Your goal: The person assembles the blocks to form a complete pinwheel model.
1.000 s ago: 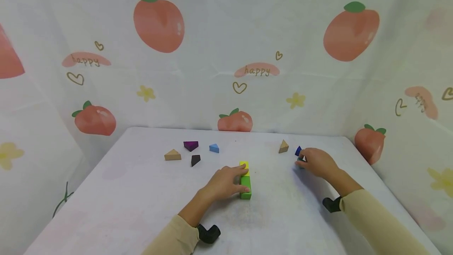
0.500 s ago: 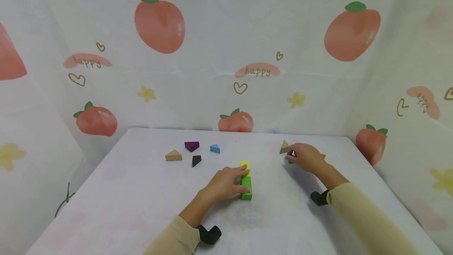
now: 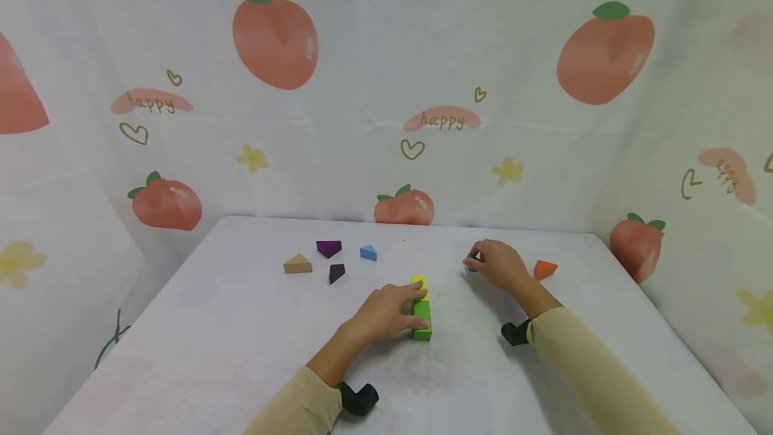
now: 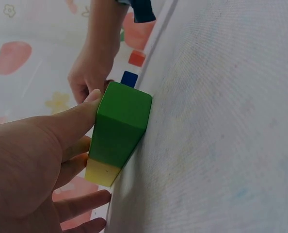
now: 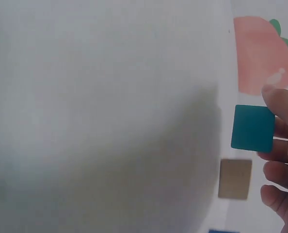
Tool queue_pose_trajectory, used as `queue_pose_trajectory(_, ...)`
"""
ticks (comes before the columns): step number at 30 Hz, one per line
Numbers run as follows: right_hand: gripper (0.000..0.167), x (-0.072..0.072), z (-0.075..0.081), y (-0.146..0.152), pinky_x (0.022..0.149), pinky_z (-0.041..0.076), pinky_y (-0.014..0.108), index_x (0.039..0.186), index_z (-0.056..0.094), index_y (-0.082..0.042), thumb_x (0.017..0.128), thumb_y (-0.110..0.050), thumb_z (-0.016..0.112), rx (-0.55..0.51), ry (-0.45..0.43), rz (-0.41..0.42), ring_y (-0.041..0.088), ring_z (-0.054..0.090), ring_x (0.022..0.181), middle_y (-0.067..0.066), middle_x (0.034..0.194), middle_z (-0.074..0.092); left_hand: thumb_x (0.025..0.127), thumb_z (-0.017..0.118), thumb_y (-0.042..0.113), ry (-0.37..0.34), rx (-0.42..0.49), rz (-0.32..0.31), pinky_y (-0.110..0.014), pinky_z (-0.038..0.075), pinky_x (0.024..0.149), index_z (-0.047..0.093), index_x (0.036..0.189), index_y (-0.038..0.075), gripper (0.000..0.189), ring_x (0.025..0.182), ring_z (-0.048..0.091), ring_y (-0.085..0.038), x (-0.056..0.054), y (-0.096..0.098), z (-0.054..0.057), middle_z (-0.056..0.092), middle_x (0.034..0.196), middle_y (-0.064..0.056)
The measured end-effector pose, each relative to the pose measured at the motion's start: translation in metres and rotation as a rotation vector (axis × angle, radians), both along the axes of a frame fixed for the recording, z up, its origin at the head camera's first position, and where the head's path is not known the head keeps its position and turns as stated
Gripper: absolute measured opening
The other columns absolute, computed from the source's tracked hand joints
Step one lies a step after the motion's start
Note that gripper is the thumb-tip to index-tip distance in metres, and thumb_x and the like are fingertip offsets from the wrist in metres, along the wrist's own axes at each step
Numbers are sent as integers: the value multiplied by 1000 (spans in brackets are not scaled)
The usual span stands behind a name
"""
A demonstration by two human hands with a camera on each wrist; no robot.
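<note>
My right hand [image 3: 500, 265] pinches a small teal block [image 5: 253, 128] between thumb and fingers, just above the table or touching it; I cannot tell which. My left hand [image 3: 386, 313] rests against two blocks in line, its thumb on the green block [image 3: 422, 321] and fingertips on the yellow block [image 3: 419, 282] behind it. The left wrist view shows the thumb along the edge of the green block and the other fingers loosely spread. A tan block [image 5: 235, 178] and a blue block [image 4: 129, 78] lie near the right hand, hidden by it in the head view.
On the white table [image 3: 241, 354], an orange block [image 3: 545, 269] lies right of the right forearm. Toward the back left lie a tan triangular block [image 3: 298, 264], a purple block [image 3: 329, 248], a black block [image 3: 337, 273] and a light blue block [image 3: 368, 253]. A fruit-print cloth [image 3: 338, 153] hangs behind.
My right hand has moved left with the teal block, uncovering the orange block and covering the right-hand tan and blue blocks. The left hand stays on the green and yellow blocks.
</note>
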State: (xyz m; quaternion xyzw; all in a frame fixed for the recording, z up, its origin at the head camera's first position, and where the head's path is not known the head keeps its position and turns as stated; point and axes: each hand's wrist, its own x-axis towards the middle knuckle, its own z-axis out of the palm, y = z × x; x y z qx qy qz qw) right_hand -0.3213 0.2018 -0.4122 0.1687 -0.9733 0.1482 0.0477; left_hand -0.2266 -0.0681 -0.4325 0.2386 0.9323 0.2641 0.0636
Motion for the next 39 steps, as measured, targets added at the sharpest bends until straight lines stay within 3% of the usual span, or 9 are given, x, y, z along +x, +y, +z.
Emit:
queue_pose_trajectory(5,27,-2,-3,-14,58,43,30,96,69,-8,88,-34,72,-6,-19,-15,17,49,66,0,71,54,85,70,50,-5,-4,-1,-47,38,104,55,140,27,62,132,44,-23,0,0,0,43,148,13)
queue_pose_trajectory(7,28,-4,-5,-19,61,45,33,97,70,-8,88,-35,72,-27,-23,-15,18,49,65,-1,71,54,85,71,50,-3,-3,-2,-47,38,104,55,140,27,62,132,44,-22,0,0,1,43,148,12)
queue_pose_trajectory(9,28,-5,-8,-24,72,47,39,96,70,-9,88,-36,72,-37,-18,-15,17,49,65,-1,70,55,85,71,49,0,2,-4,-47,38,104,55,140,26,62,132,44,-22,0,0,1,43,148,12)
queue_pose_trajectory(12,28,-7,-12,-31,75,47,42,95,70,-11,88,-38,72,-56,-16,-30,17,50,65,-2,70,56,85,71,49,11,0,-9,-47,38,104,55,140,25,61,132,44,-23,1,0,2,44,148,11)
queue_pose_trajectory(14,27,-8,-13,-36,72,48,39,94,70,-12,87,-38,72,-63,-17,-35,16,50,65,-3,70,56,85,71,49,13,-3,-13,-46,38,104,55,140,25,61,132,44,-23,1,0,2,44,148,11)
queue_pose_trajectory(16,26,-8,-14,-41,60,45,33,93,70,-12,87,-38,73,-82,-28,-37,16,50,66,-2,71,57,85,71,49,17,-10,-14,-46,38,104,55,140,25,62,132,44,-22,1,-1,2,43,148,11)
queue_pose_trajectory(19,25,-7,-14,-50,56,42,29,92,70,-13,87,-38,73,-104,-44,-35,16,50,66,-2,72,57,85,71,48,16,-15,-14,-46,39,103,55,140,25,62,131,45,-22,1,-1,3,44,148,11)
queue_pose_trajectory(39,25,-2,-15,-88,62,46,29,87,70,-14,85,-38,75,-112,-82,-54,16,52,69,-5,71,58,86,71,46,11,-17,-37,-48,39,103,54,141,23,62,133,44,-22,1,-2,4,43,148,11)
